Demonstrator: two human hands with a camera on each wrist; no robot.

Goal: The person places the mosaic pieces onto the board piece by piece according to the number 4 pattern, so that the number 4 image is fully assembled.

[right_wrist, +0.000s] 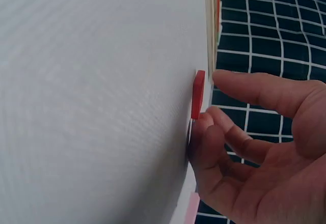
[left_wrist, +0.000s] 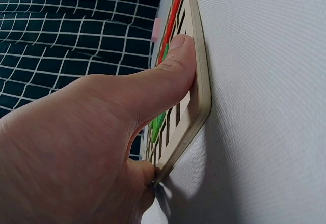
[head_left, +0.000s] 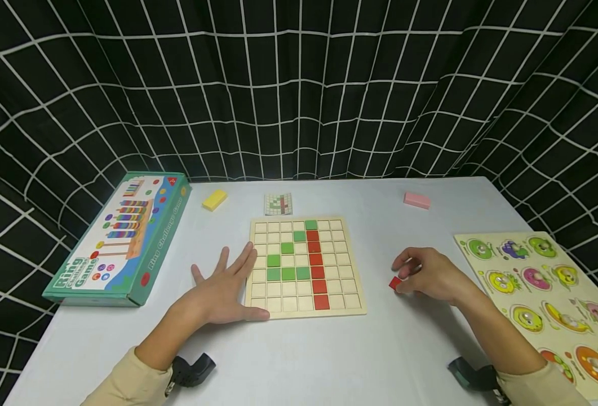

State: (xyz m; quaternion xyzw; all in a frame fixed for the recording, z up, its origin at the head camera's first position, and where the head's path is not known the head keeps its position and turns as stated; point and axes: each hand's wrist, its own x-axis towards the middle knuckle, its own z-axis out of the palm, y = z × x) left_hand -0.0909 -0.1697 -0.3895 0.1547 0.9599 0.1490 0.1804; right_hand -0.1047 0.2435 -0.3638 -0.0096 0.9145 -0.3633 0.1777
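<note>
A pale wooden grid board (head_left: 349, 293) lies in the middle of the table, with green tiles (head_left: 288, 273) and a column of red tiles (head_left: 316, 259) set in its squares. My left hand (head_left: 222, 296) is spread at the board's left side, the thumb resting on its near edge and the other fingertips along its left edge. Right of the board, a loose red tile (right_wrist: 198, 94) lies on the white tabletop. Around it are the thumb and loosely bent fingers of my right hand (head_left: 428, 276); in the right wrist view a small gap shows between thumb tip and tile.
Behind the board lies a small pattern card (head_left: 278, 204), flanked by a yellow block (head_left: 215, 199) and a pink block (head_left: 417, 200). A ring game box (head_left: 121, 242) occupies the left side. On the right is a board of fruit and vegetable pictures (head_left: 486, 270). Dark gridded cloth (head_left: 299, 101) encloses the table.
</note>
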